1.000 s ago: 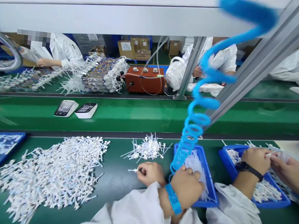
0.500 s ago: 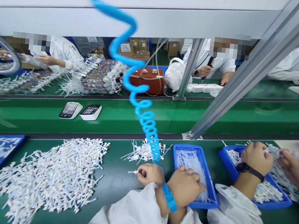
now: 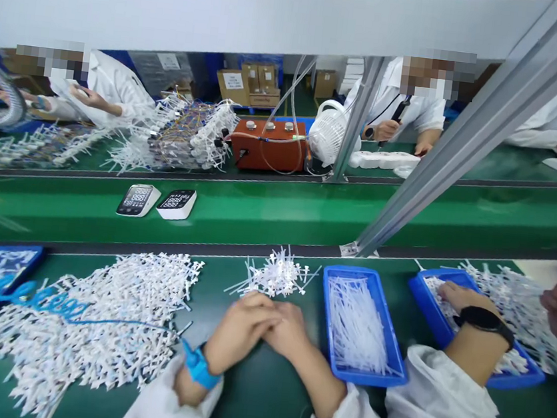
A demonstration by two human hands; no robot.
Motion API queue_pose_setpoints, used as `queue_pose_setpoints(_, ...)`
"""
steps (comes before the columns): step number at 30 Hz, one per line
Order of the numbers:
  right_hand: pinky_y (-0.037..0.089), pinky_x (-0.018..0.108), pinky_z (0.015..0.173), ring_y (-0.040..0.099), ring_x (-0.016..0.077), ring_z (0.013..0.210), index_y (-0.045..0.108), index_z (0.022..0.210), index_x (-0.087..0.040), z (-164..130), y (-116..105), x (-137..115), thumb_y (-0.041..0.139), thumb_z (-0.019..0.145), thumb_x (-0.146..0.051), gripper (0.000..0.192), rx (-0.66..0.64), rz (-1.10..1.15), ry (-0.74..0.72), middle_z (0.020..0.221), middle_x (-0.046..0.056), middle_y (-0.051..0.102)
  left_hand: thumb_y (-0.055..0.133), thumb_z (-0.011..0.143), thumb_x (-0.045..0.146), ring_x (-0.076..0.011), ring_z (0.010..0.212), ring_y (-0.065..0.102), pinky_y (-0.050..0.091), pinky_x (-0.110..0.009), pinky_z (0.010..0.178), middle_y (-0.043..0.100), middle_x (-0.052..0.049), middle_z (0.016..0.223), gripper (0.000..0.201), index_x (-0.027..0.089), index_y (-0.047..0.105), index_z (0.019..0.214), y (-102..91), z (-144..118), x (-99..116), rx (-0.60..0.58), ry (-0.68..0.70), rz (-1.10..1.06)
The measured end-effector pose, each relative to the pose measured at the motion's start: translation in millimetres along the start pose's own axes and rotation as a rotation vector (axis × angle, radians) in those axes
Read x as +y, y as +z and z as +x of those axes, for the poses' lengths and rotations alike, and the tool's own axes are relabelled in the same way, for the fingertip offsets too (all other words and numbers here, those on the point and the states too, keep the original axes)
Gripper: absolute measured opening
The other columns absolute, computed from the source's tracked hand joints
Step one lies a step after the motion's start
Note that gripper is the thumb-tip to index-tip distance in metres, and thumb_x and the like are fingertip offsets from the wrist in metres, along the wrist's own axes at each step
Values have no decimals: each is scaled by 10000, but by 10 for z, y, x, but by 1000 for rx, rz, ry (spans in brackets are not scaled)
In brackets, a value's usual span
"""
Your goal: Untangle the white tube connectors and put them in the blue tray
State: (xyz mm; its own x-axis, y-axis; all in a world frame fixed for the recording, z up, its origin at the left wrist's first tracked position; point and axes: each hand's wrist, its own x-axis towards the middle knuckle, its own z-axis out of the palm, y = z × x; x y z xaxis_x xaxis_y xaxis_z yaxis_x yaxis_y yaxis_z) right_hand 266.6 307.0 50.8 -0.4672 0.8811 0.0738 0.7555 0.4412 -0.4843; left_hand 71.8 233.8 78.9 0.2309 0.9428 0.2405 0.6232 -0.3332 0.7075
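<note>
Green counter (image 3: 256, 408), other workers in white coats behind a second line, with a red-brown box (image 3: 265, 150) and white fan (image 3: 324, 137) on it. Both own hands meet mid-counter. Left hand (image 3: 242, 329), blue wristband (image 3: 201, 366), fingers bent and together, laid against the right hand (image 3: 287, 331). Right fingers mostly covered; can't tell what either hand pinches. Small pile of white plastic pieces (image 3: 278, 276) just beyond the hands, near the counter's far edge. Big heap of white pieces (image 3: 106, 354) on the counter's left side, blue coiled cord (image 3: 54, 303) lying across it. Blue tray (image 3: 370, 379) of thin translucent strips (image 3: 356, 318) right of the hands. Further right, co-worker's watch hand (image 3: 462, 298) in another blue tray (image 3: 515, 381).
</note>
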Motion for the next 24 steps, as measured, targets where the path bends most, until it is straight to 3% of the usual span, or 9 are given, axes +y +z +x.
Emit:
queue_pose_setpoints(2,463,230,692,613,132,735,682,840,-192,14,340,-330,666,848,-388,196,-120,32,-67,803,-9,654,501,960,303,-151,876,607,498,-275,775,662,-34,915,232,274,729,997,-118,-207,-288,11,-103,9)
queue_pose_setpoints(6,351,209,636,606,119,705,709,857,-278,13,566,-523,627,821,-300,92,-252,132,-135,741,-46,678,543,935,337,-164,860,610,508,-284,762,653,-38,897,212,259,733,982,-182,-486,-589,18,-222,75)
queue_pose_setpoints(12,314,215,634,603,121,713,722,896,-291,19,531,-456,609,817,-308,138,-260,150,-93,762,-35,691,468,960,312,-188,920,587,447,-350,811,644,-39,951,249,264,713,961,-82,-556,-621,-30,-315,268)
queue_pose_setpoints(24,289,228,618,593,117,705,722,895,-298,35,549,-474,605,829,-317,135,-277,120,-90,750,-38,679,419,984,315,-183,956,549,367,-352,837,623,-24,980,259,247,668,956,-7,-528,-633,-58,-342,308)
